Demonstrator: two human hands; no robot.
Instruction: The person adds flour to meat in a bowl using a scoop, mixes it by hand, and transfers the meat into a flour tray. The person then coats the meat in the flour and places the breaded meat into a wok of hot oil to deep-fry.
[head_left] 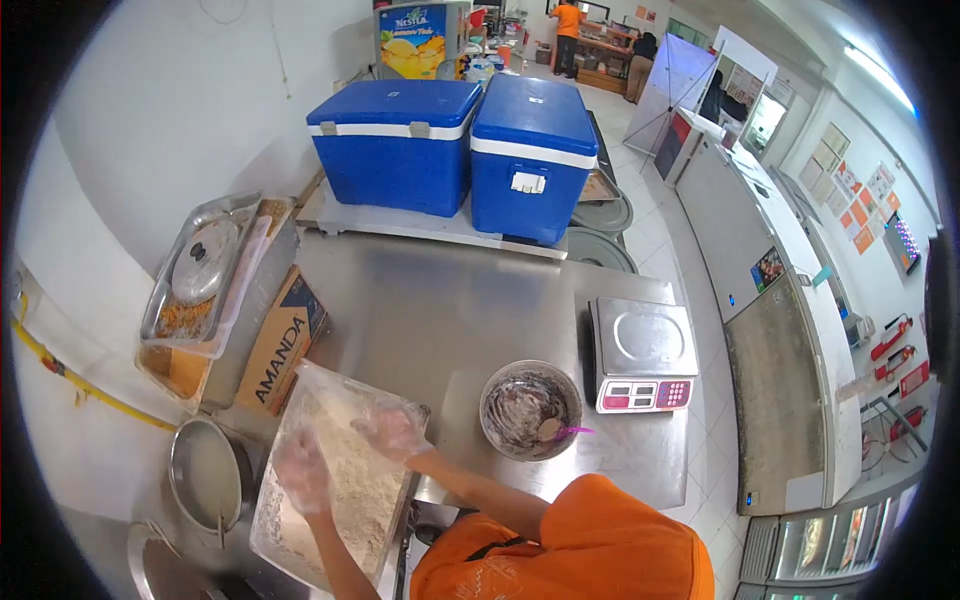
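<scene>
A large clear plastic tub (262, 525) holds pale, flour-like powder (365, 495), loose and clumpy. My left hand (302, 472) is over the tub's left half, in a thin see-through glove dusted with powder; its fingers are too smeared to read. Over the tub's right side is my right hand (393, 432), gloved the same way, with its thumb apart from the fingers and nothing visible in it. To the right of the tub stands a metal bowl (497, 400) smeared with dark and whitish residue. A scoop with a purple handle (575, 431) lies in that bowl.
A digital scale (643, 355) stands on the steel table (420, 290), right of the bowl. Two blue coolers (395, 165) sit at the back. On the left are an AMANDA carton (275, 358), a tray with a lid (165, 285) and a pot (180, 480). People stand far off.
</scene>
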